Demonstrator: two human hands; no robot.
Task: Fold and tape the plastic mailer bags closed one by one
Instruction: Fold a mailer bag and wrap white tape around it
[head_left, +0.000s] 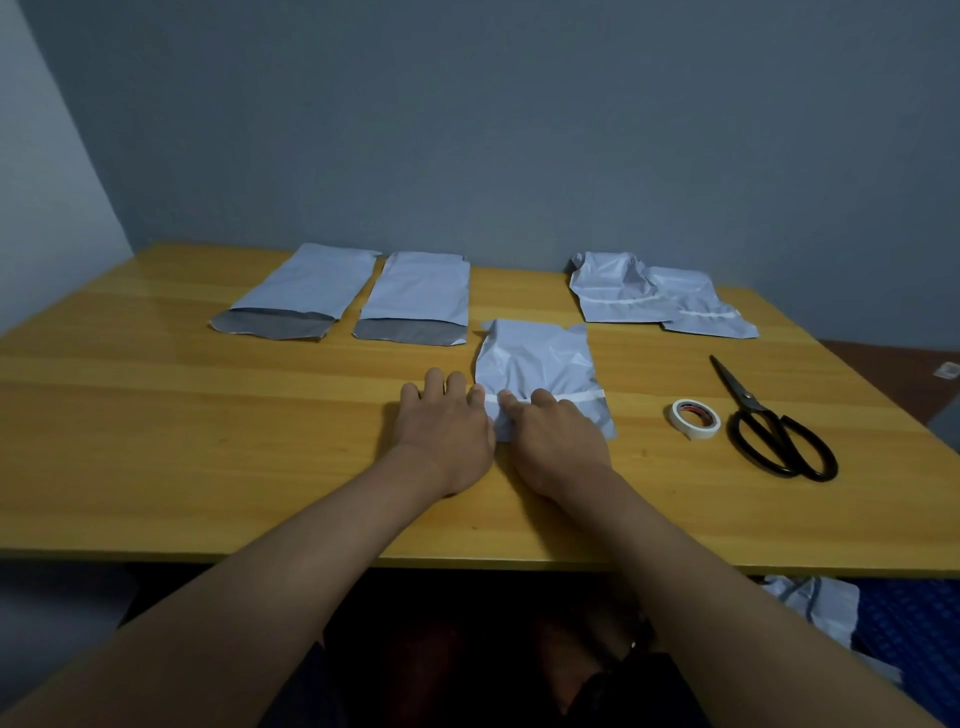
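We see the mailer bag lying mid-table, a strip of tape across its folded near end. Our right hand covers that end's near-left corner, fingers flat and pressing. Our left hand lies spread beside it, touching the bag's left edge. Whether any fingertip pinches the tape, we cannot tell.

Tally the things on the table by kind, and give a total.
Mailer bags, flap still open: 2
Mailer bags, taped shut: 3
Tape roll: 1
Scissors: 1
Total: 7
Both hands, left hand and right hand, press on the nearest taped bag.
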